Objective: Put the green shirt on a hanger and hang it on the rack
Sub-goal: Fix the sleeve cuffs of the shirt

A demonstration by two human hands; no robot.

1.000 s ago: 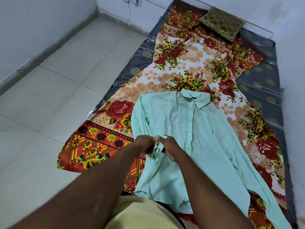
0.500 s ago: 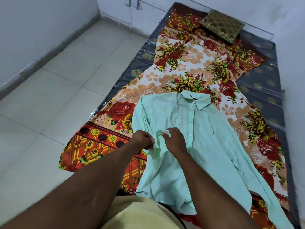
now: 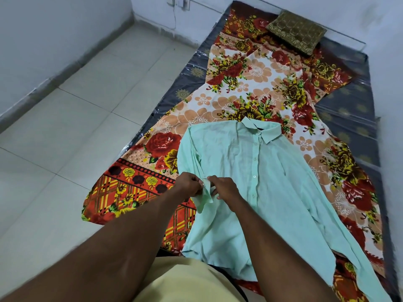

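At the far left a floor of pale grey square tiles [image 3: 65, 149] is seen, smooth and slightly glossy. Next to it a cotton bedsheet printed with red, orange and yellow flowers [image 3: 250, 73] is spread over a low dark grey mattress in clear plastic [image 3: 353, 105], which lies directly on the floor.

The left hand [image 3: 189, 185] is held over the near part of the sheet. Its fingers are curled, and the sleeve cuff [image 3: 206, 194] of a thin mint-green button-up shirt [image 3: 272, 182] is pinched by them. The same cuff is pinched from the other side by the curled fingers of the right hand [image 3: 224, 186], so the two hands are nearly touching.

The shirt is laid flat on the bedsheet, front side up, with the button row closed. Its pointed collar [image 3: 260, 130] is turned away from the person and its second sleeve is stretched toward the near right. Fine wrinkles are visible in the cloth.

The shirt is judged to be very light, soft and limp: no shape will be kept by it when it is lifted, and it may slide a little on a smooth hanger. It is best taken at the shoulders or the collar, not at the cuff.

In the far right corner a flat brown-and-gold patterned cushion [image 3: 297, 32] is placed. No hanger and no rack are seen.
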